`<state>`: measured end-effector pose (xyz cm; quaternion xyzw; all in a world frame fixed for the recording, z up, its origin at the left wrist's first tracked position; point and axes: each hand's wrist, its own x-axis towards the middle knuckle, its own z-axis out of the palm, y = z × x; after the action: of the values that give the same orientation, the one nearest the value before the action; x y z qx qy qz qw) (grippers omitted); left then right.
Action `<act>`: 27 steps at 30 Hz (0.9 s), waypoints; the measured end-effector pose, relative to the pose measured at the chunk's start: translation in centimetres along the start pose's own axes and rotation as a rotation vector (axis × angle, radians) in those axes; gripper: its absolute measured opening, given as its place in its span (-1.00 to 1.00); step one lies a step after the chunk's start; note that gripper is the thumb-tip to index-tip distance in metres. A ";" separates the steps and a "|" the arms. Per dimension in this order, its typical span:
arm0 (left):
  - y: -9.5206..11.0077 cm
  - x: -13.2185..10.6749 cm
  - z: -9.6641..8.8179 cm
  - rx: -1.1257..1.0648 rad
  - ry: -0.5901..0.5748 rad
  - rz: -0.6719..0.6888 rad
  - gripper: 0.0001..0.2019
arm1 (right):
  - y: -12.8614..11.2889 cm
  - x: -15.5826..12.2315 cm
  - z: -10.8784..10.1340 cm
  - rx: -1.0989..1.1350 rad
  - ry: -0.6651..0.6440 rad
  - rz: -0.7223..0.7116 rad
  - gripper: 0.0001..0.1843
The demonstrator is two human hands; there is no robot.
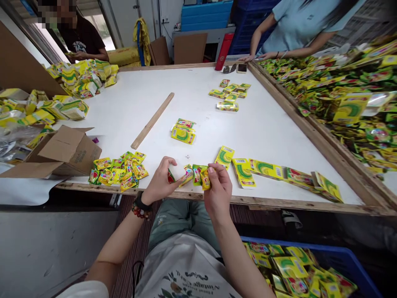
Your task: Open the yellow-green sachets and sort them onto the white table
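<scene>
A: Start at the far left. What's on that side?

B: A cardboard box with its flaps open, then a heap of yellow sachets just by the near edge of the white table. Behind that heap lies a wooden lath.

A: And the left hand?

B: Closed, fingers curled in, with a red-and-green sachet showing at the fingertips. It looks held, though the fingers hide most of it. A beaded bracelet sits on that wrist.

A: The right hand?

B: Closed too, thumb and fingers pinching a yellow sachet near its edge. Between the hands, a short run of sachets rests on the table. I can't tell whether they're joined.

A: Is that a sound way to hold them?

B: I'd say so. A pinch near the edge should stop slick foil from sliding, and keeping both hands low over the table leaves the packets supported — a higher hold would likely let them flop.

A: And further right?

B: Flat yellow packets run in a line towards the wooden table frame. Below it, a blue crate holds loose packets.
</scene>
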<state>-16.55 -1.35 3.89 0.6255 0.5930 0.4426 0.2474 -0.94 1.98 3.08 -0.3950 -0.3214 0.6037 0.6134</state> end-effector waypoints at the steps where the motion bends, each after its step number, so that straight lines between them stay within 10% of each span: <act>1: 0.2 -0.1 0.5 0.006 -0.008 0.002 -0.61 | -0.1 -0.1 0.6 -0.053 0.007 -0.105 -0.81; 8: 0.4 -0.2 3.1 -0.097 0.108 -0.044 -0.51 | 0.3 0.9 2.1 -0.626 -0.332 -0.807 -0.81; 18: -0.6 -0.4 3.7 0.065 0.154 0.096 -0.38 | -2.1 2.4 1.9 -1.169 -0.697 -0.635 -0.75; 27: -1.6 -1.8 5.4 0.023 0.283 0.129 -0.40 | 0.0 0.3 3.5 -1.623 -0.440 -0.804 -0.78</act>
<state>-12.71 -1.68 -0.57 0.5964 0.5857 0.5344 0.1251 -3.97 2.62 4.77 -0.4385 -0.8667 -0.0023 0.2380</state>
